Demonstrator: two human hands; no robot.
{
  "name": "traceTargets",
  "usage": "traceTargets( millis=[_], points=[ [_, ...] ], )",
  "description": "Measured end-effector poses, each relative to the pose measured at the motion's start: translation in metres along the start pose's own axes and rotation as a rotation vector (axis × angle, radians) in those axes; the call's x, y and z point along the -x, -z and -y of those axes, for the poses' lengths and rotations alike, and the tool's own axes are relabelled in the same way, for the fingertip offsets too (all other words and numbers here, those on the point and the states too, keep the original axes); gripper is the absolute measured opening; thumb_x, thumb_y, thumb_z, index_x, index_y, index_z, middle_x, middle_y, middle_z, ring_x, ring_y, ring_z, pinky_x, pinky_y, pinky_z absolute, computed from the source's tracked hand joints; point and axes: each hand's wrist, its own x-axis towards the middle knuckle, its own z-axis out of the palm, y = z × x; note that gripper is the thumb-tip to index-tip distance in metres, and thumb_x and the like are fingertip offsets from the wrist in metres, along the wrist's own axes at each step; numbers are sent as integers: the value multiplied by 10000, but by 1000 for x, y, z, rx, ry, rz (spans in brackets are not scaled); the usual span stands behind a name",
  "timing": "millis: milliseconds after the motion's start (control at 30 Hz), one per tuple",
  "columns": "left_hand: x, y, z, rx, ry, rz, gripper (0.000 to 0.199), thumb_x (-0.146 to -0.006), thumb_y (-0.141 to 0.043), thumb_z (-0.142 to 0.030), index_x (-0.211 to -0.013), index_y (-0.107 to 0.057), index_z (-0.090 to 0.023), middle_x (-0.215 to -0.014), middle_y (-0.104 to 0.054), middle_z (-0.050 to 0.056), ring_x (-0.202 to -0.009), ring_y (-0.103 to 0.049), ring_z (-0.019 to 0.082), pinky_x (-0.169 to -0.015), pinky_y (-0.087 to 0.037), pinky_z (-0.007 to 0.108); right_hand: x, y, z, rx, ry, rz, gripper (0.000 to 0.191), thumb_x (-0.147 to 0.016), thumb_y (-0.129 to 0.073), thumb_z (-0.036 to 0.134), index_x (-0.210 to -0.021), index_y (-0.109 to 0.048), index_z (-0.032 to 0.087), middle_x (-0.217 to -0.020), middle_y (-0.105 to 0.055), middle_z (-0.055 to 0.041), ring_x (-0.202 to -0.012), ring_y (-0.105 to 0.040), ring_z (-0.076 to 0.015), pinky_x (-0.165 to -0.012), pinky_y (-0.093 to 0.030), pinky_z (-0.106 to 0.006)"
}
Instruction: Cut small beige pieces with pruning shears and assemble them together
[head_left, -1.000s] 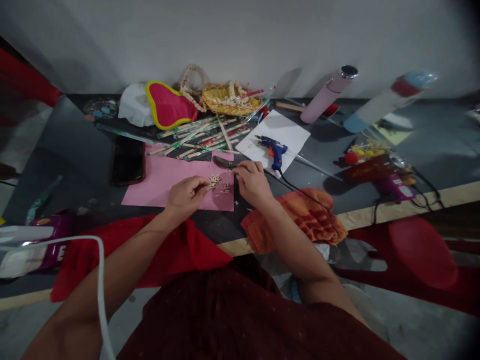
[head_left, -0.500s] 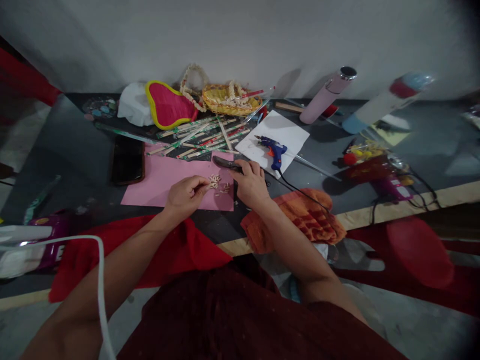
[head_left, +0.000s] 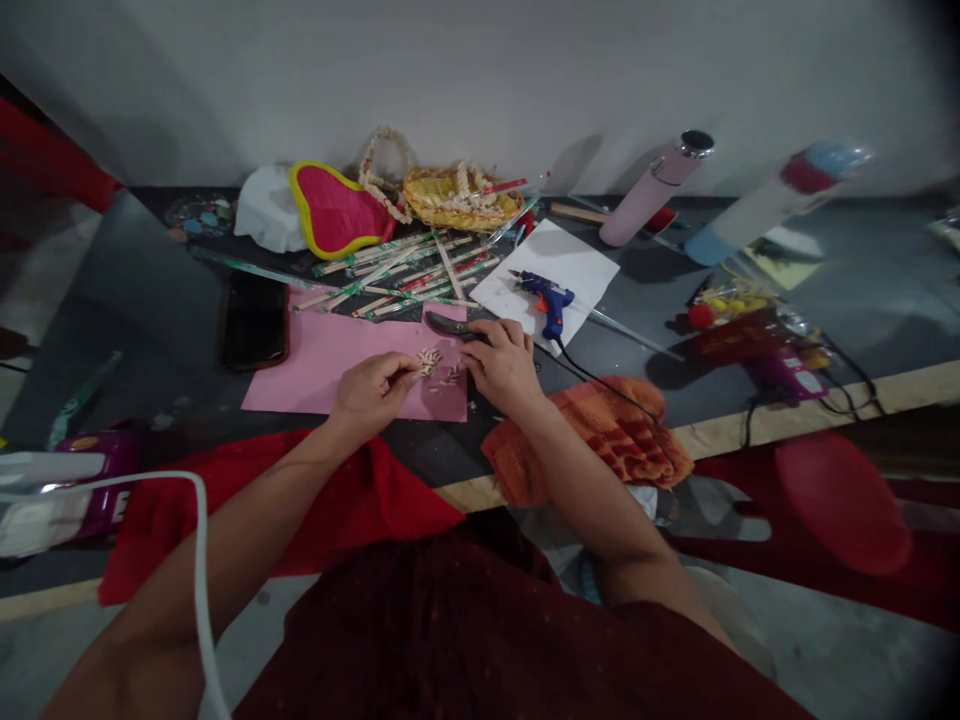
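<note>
Small pale pieces (head_left: 430, 360) lie in a loose pile on a pink sheet (head_left: 322, 352). At the pile's left edge my left hand (head_left: 375, 395) has its thumb and forefinger pinched; whatever is between the tips is too small to name. On the right, my right hand (head_left: 504, 368) is at the handle of a dark-handled tool (head_left: 448, 325), its fingers curled over the sheet's right edge. Whether it grips the tool is hard to make out. Behind the sheet lie several wrapped sticks (head_left: 409, 270). A blue glue gun (head_left: 550, 303) rests on white paper (head_left: 581, 265).
A phone (head_left: 256, 320) lies left of the sheet. An orange towel (head_left: 622, 430) is beside my right forearm. Farther back are a yellow basket (head_left: 435, 200), a pink-and-yellow shape (head_left: 341, 212) and a pink flask (head_left: 649, 198). A white cable (head_left: 201, 560) crosses my left forearm.
The fingers of my right hand have shifted slightly, with the forefinger and thumb nearer the small pieces. My left hand has hardly moved.
</note>
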Motion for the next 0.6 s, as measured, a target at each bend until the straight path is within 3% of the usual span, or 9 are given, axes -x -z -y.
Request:
traceTargets(
  millis=[367, 500, 600],
  points=[
    [0, 1, -2, -3, -15, 11, 186, -837, -545, -311, -920, -663, -195, -864, -712, 14, -741, -628, 132, -664, -468, 235, -2, -7, 5, -59, 43, 10, 201, -898, -498, 284, -914, -693, 236, -1239, -584, -41, -1151, -368, -274, -919, -294, -455],
    [0, 1, -4, -15, -11, 13, 176, -835, -546, -304, -911, -663, -197, -866, -714, 14, -751, -634, 134, -680, -476, 236, -3, -9, 3, -136, 52, -67, 222, -913, -482, 324, -947, -684, 238, -1190, -609, -48, -1119, -401, -262, -907, -327, -446],
    [0, 0, -3, -38, -35, 14, 167, -831, -542, -275, -920, -664, -202, -880, -715, 13, -781, -642, 140, -716, -488, 242, -5, -9, 1, -225, 107, -139, 226, -910, -491, 326, -866, -673, 201, -1122, -629, -71, -1066, -445, -236, -927, -350, -424]
  ],
)
